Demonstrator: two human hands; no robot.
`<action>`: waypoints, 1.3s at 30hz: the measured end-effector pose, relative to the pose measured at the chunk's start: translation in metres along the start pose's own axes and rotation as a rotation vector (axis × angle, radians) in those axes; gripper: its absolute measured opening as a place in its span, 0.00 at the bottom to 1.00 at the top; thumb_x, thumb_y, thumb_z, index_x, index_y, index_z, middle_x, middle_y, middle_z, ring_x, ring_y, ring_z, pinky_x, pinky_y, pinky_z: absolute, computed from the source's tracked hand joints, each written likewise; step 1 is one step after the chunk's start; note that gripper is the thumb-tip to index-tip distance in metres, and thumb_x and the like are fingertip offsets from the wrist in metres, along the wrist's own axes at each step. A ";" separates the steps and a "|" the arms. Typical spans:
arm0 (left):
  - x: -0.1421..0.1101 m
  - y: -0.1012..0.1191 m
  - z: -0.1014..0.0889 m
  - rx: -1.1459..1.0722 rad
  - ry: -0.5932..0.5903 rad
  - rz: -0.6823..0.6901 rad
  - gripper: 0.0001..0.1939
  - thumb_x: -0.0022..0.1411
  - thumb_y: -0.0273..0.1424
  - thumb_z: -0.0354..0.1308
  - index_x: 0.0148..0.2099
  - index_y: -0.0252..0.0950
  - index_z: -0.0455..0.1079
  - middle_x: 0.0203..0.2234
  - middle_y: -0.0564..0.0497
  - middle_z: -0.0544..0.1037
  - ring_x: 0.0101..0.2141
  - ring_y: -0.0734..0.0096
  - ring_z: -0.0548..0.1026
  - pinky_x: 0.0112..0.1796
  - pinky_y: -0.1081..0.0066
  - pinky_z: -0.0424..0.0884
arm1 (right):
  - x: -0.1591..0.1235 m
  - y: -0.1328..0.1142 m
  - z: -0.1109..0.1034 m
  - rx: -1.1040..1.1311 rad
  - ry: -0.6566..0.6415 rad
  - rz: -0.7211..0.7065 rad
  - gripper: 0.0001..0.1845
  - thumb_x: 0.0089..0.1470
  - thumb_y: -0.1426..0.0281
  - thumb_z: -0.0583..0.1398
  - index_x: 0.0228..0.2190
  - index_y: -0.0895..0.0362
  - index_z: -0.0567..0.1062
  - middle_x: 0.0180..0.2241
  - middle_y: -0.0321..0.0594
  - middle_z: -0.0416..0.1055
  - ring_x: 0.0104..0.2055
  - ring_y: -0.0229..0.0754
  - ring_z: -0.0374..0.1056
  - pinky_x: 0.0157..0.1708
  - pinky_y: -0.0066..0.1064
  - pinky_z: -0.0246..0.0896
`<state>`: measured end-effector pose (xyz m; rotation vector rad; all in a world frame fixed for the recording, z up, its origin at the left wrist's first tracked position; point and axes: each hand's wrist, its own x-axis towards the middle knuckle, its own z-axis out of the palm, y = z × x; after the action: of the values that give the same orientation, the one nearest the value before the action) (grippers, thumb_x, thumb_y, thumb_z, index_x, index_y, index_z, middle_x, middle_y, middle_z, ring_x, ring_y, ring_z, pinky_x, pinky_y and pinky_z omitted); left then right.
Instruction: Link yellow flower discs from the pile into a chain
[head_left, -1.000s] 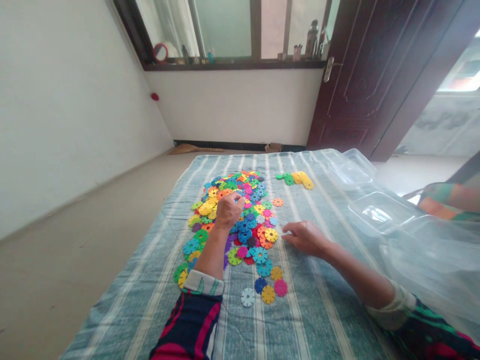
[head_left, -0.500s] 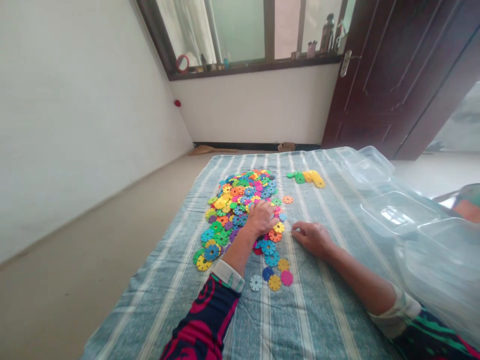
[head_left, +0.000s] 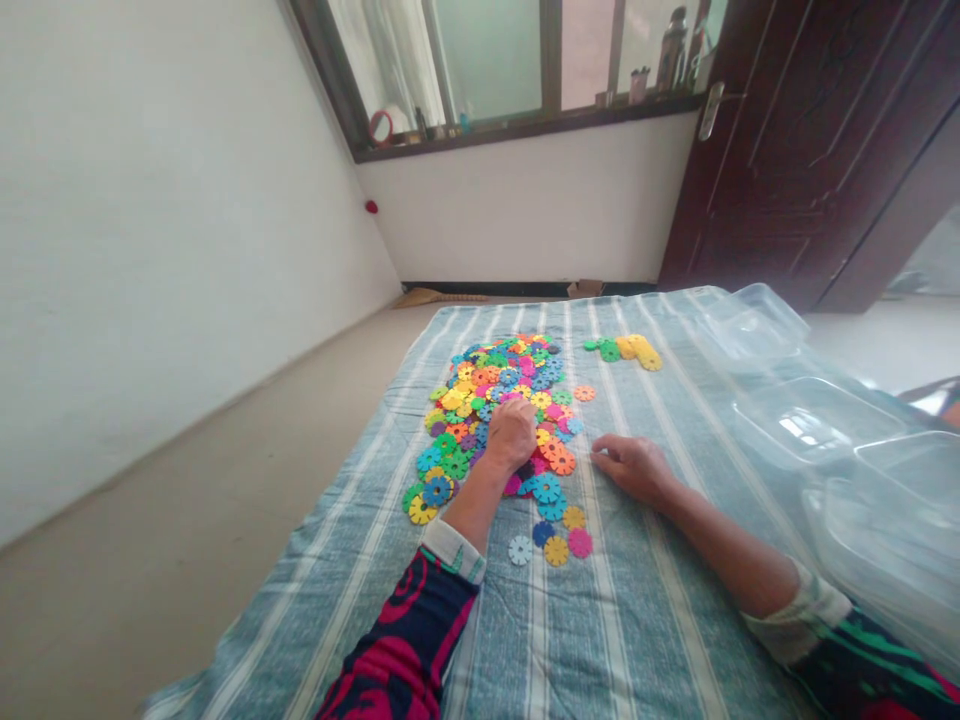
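L hand at discs; R hand nr.

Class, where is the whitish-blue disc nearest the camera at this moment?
In the head view, the whitish-blue disc lies on the striped cloth, nearer the camera than the main pile, just left of the dark blue disc.
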<state>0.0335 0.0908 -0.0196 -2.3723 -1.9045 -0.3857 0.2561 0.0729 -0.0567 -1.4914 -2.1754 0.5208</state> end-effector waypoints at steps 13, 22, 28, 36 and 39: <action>-0.013 -0.035 0.014 -0.013 0.227 -0.103 0.08 0.58 0.26 0.53 0.37 0.36 0.73 0.46 0.43 0.78 0.50 0.58 0.73 0.53 0.58 0.67 | 0.004 -0.004 -0.001 0.028 0.005 -0.021 0.12 0.54 0.65 0.57 0.35 0.55 0.80 0.24 0.37 0.74 0.26 0.38 0.66 0.29 0.28 0.50; -0.012 -0.040 0.022 0.015 0.281 -0.116 0.10 0.60 0.27 0.50 0.39 0.37 0.73 0.47 0.44 0.78 0.50 0.59 0.73 0.52 0.59 0.68 | 0.008 -0.003 0.003 0.027 0.012 -0.012 0.13 0.55 0.64 0.57 0.36 0.53 0.80 0.25 0.37 0.75 0.28 0.38 0.67 0.29 0.28 0.51; -0.012 -0.044 0.024 -0.020 0.301 -0.101 0.10 0.59 0.28 0.49 0.37 0.37 0.73 0.46 0.42 0.78 0.49 0.58 0.74 0.52 0.58 0.69 | 0.009 -0.004 0.001 0.030 0.005 -0.004 0.13 0.55 0.64 0.57 0.36 0.53 0.80 0.27 0.37 0.76 0.29 0.38 0.68 0.30 0.27 0.52; -0.012 -0.046 0.025 -0.039 0.319 -0.089 0.10 0.59 0.29 0.50 0.37 0.37 0.73 0.46 0.42 0.78 0.49 0.58 0.74 0.53 0.58 0.69 | 0.007 -0.007 -0.003 0.042 0.009 -0.004 0.12 0.55 0.65 0.57 0.35 0.53 0.80 0.26 0.36 0.75 0.29 0.38 0.67 0.30 0.27 0.52; -0.013 -0.046 0.024 -0.052 0.318 -0.102 0.10 0.59 0.29 0.50 0.37 0.37 0.73 0.46 0.42 0.78 0.49 0.58 0.74 0.53 0.58 0.69 | 0.007 -0.005 -0.001 0.047 0.015 -0.008 0.12 0.54 0.64 0.57 0.35 0.53 0.80 0.25 0.36 0.75 0.28 0.38 0.67 0.30 0.27 0.52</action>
<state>-0.0099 0.0938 -0.0508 -2.0926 -1.8879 -0.7770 0.2504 0.0777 -0.0515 -1.4565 -2.1419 0.5525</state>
